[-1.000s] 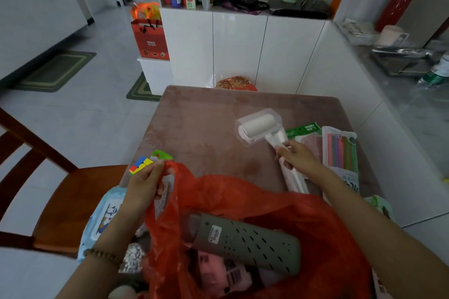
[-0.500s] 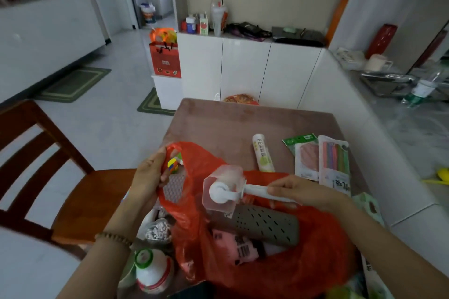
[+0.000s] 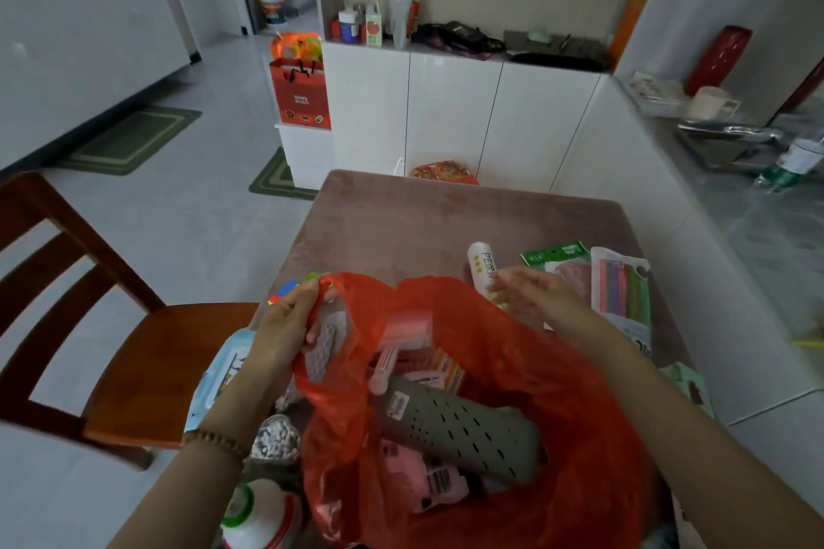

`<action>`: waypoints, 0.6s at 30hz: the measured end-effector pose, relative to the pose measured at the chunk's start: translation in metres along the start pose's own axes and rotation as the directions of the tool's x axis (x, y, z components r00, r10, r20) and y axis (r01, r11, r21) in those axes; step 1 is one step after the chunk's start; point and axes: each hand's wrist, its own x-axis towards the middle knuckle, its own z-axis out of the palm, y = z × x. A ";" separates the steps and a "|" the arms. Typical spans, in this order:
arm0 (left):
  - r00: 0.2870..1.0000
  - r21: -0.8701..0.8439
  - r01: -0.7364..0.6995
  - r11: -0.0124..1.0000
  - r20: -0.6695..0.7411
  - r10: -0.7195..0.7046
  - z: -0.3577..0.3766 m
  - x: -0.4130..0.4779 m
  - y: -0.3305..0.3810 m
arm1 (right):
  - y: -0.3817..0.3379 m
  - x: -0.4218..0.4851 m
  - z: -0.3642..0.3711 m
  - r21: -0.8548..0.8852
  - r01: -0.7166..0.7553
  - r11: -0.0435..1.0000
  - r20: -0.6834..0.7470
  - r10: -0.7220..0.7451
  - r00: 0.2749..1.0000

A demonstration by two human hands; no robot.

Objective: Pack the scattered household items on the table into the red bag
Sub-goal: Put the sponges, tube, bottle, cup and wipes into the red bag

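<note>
The red plastic bag [image 3: 575,423] stands open at the near edge of the brown table [image 3: 401,227]. My left hand [image 3: 290,325] grips its left rim. Inside lie a grey perforated case [image 3: 459,428], a pink packet [image 3: 423,481] and the white lint roller [image 3: 388,366], its head under the bag's film. My right hand [image 3: 530,294] hovers with fingers apart over the bag's far rim, holding nothing, just in front of a white tube [image 3: 484,267]. A colourful cube [image 3: 285,292] sits behind my left hand.
Right of the bag lie a green-topped packet [image 3: 557,256] and a pack of coloured sticks [image 3: 622,285]. A blue wipes pack [image 3: 223,370], a jar of beads [image 3: 276,441] and a white bottle [image 3: 263,517] sit to the left. A wooden chair [image 3: 111,325] stands left of the table.
My right hand lifted the lint roller off the table, carried it over the bag and let it go inside. The hand now hovers empty near the white tube.
</note>
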 end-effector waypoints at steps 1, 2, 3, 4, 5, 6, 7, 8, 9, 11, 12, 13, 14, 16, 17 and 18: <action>1.000 -0.008 -0.005 1.000 -0.007 0.005 0.002 0.005 0.000 | 0.009 0.019 -0.004 0.005 -0.006 1.000 -0.118 0.006 0.993; 1.000 -0.011 -0.008 1.000 -0.015 0.007 0.005 0.011 0.000 | 0.021 0.039 -0.008 -0.026 -0.042 0.999 -0.227 0.035 0.973; 1.000 -0.009 -0.005 1.000 -0.023 0.005 0.007 0.017 -0.001 | 0.034 0.057 -0.012 -0.044 -0.093 0.995 -0.294 0.076 0.953; 0.999 -0.005 0.005 1.000 -0.033 -0.005 0.010 0.023 -0.003 | 0.048 0.074 -0.013 -0.031 -0.165 0.986 -0.321 0.146 0.936; 0.999 -0.001 0.021 1.000 -0.039 -0.021 0.013 0.028 -0.004 | 0.062 0.088 -0.014 0.011 -0.250 0.968 -0.310 0.241 0.920; 0.999 0.005 0.034 0.999 -0.040 -0.034 0.016 0.033 -0.005 | 0.077 0.100 -0.012 0.061 -0.336 0.940 -0.273 0.340 0.900; 0.999 0.011 0.040 0.999 -0.035 -0.040 0.019 0.037 -0.007 | 0.092 0.110 -0.011 0.080 -0.404 0.911 -0.239 0.411 0.880; 0.999 0.021 0.043 0.999 -0.029 -0.042 0.022 0.040 -0.008 | 0.104 0.117 -0.009 0.077 -0.447 0.891 -0.226 0.452 0.863; 0.998 0.035 0.049 0.998 -0.029 -0.048 0.025 0.043 -0.009 | 0.113 0.121 -0.006 0.067 -0.459 0.886 -0.234 0.461 0.856; 0.998 0.075 0.061 0.995 -0.039 -0.059 0.030 0.047 -0.012 | 0.129 0.130 -0.002 0.046 -0.439 0.897 -0.274 0.434 0.859; 0.997 0.097 0.066 0.993 -0.045 -0.062 0.032 0.049 -0.013 | 0.132 0.132 -0.001 0.029 -0.440 0.897 -0.274 0.431 0.860; 0.996 0.108 0.073 0.991 -0.050 -0.068 0.033 0.051 -0.014 | 0.133 0.133 0.001 0.015 -0.434 0.901 -0.278 0.420 0.864; 0.995 0.109 0.084 0.991 -0.053 -0.078 0.033 0.051 -0.015 | 0.132 0.132 0.001 0.003 -0.423 0.906 -0.291 0.406 0.866; 0.994 0.096 0.101 0.990 -0.044 -0.097 0.030 0.050 -0.016 | 0.119 0.126 -0.005 0.025 -0.360 0.933 -0.341 0.346 0.874; 0.994 0.092 0.103 0.990 -0.037 -0.100 0.028 0.049 -0.016 | 0.107 0.122 -0.011 0.038 -0.301 0.953 -0.372 0.293 0.881; 0.994 0.092 0.105 0.990 -0.029 -0.103 0.024 0.046 -0.015 | 0.090 0.116 -0.018 0.027 -0.231 0.973 -0.403 0.222 0.888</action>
